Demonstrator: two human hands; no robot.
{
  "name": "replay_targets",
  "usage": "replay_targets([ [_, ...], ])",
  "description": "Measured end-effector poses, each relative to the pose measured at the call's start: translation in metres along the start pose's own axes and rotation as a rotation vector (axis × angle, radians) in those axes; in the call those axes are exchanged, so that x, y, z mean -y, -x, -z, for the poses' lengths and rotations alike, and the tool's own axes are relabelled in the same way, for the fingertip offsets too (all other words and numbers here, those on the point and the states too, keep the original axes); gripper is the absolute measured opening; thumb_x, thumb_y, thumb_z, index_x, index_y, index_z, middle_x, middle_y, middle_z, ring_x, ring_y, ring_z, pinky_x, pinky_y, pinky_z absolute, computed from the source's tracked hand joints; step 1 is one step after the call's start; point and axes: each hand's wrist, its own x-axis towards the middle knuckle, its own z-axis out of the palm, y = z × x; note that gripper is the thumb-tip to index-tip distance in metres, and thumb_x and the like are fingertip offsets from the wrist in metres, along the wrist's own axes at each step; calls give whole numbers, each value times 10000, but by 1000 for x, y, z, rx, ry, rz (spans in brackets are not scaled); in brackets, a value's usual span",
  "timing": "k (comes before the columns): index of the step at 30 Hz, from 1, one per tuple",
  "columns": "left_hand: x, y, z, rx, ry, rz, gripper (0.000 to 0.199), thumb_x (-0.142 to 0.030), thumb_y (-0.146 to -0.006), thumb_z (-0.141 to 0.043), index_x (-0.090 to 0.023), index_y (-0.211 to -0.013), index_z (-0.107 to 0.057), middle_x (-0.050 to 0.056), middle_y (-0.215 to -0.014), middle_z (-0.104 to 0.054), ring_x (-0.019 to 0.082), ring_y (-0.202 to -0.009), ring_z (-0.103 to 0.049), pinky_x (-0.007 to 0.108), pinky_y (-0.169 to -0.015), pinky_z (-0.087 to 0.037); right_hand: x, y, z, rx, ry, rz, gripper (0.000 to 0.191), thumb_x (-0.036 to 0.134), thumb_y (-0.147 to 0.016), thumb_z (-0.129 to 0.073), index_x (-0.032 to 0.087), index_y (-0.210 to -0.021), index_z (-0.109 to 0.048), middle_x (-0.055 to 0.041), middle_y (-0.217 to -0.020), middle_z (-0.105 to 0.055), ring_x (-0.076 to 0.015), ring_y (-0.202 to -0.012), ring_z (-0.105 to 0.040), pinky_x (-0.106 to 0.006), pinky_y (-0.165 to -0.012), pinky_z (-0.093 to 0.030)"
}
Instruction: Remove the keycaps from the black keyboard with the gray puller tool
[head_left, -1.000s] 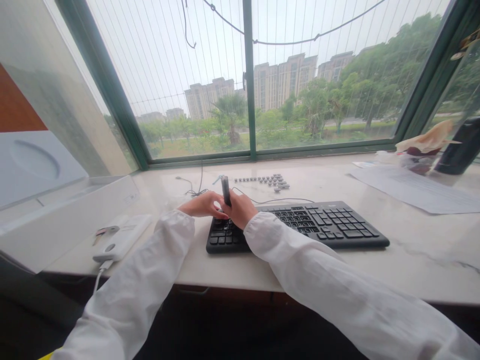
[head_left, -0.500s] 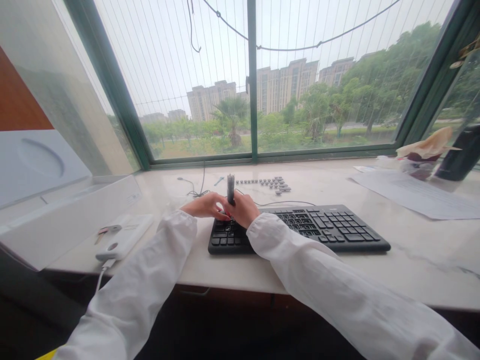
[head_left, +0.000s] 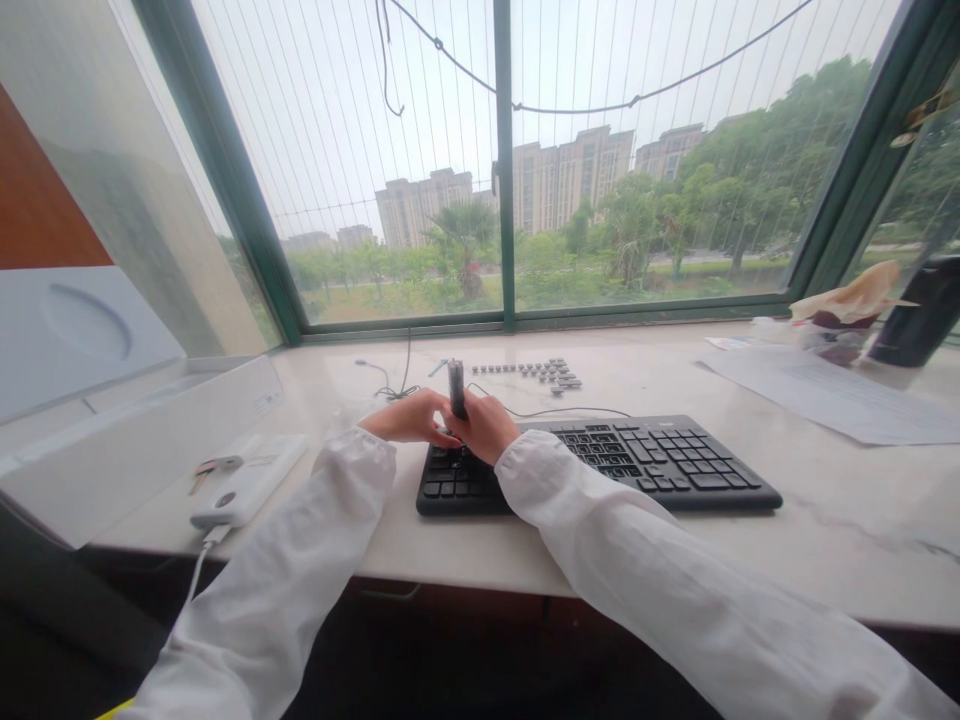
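Note:
A black keyboard (head_left: 701, 470) lies on the pale tabletop, with bare key sockets showing across its middle where caps are off. Above its left end, my right hand (head_left: 486, 428) is closed around a tool with a dark upright handle (head_left: 457, 388); the tool's lower end is hidden by my fingers. My left hand (head_left: 412, 418) comes in from the left, its fingers bent and thumb low against the keys, right beside my right hand. What its fingertips hold, if anything, cannot be made out. Behind the keyboard, removed keycaps (head_left: 555, 375) stand in rows.
A thin cable (head_left: 397, 390) and a small blue item (head_left: 439, 368) lie near the window. At left are an open white box (head_left: 135, 430) and a white power strip (head_left: 251, 485) with keys on it. Paper sheets (head_left: 832, 395) and a dark bottle (head_left: 919, 310) stand right.
The tool's handle has tipped slightly left and sits a little lower in view. Both hands stay at the keyboard's left end. The whole view has shifted slightly.

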Motion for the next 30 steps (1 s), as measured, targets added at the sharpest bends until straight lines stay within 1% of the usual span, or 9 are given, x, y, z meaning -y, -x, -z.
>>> replay_targets([
  [4,-2,0,1,-1,-23,-12,240,-341,-689,-748,-138,-816,-749,64,-818,-723,166,-732,-640,251,-680,-505,2,3,0,-30,0,4,283,390,-948,-377,183,-1050,-539,-67,-840,-689,-201,-733,-641,-268,-623,-357],
  [7,-3,0,2,0,-43,-17,243,-357,-680,-757,-146,-800,-751,45,-782,-720,154,-708,-633,242,-673,-488,4,5,1,-25,13,-7,273,370,-943,-384,174,-1061,-533,-70,-817,-688,-201,-713,-643,-268,-612,-360],
  [11,0,-1,1,-23,-74,9,235,-349,-676,-751,-131,-759,-731,25,-728,-699,137,-672,-611,235,-652,-463,6,7,1,-1,41,20,327,367,-943,-381,153,-1153,-512,-82,-779,-692,-214,-683,-645,-276,-601,-372],
  [14,1,-2,-2,-59,-85,-1,205,-288,-649,-752,-115,-745,-703,30,-752,-689,145,-696,-609,236,-641,-457,7,8,0,4,73,22,391,397,-945,-376,143,-1223,-478,-82,-759,-692,-217,-674,-648,-279,-607,-387],
  [16,1,-2,-4,-79,-94,-8,188,-243,-620,-752,-118,-742,-683,23,-741,-677,148,-698,-603,236,-632,-453,8,8,1,8,88,25,415,418,-949,-364,139,-1235,-472,-82,-751,-691,-214,-669,-650,-278,-610,-395],
  [20,-3,-4,-3,-78,-100,10,228,-206,-577,-754,-141,-771,-654,-7,-714,-656,135,-665,-574,236,-629,-449,12,9,3,20,117,39,400,428,-951,-359,144,-1194,-502,-82,-749,-693,-211,-665,-656,-274,-609,-403],
  [25,-11,-5,-1,-40,-125,35,175,-165,-551,-735,-147,-648,-590,-32,-613,-598,111,-591,-516,225,-579,-415,15,10,5,18,144,70,372,443,-946,-380,151,-1124,-525,-78,-736,-696,-215,-636,-656,-277,-591,-399],
  [30,-17,-4,-1,-51,-163,37,160,-136,-567,-713,-145,-644,-573,-31,-611,-591,115,-601,-508,227,-584,-404,16,10,7,16,169,82,353,430,-951,-378,154,-1108,-530,-73,-729,-696,-209,-636,-661,-269,-585,-392],
])
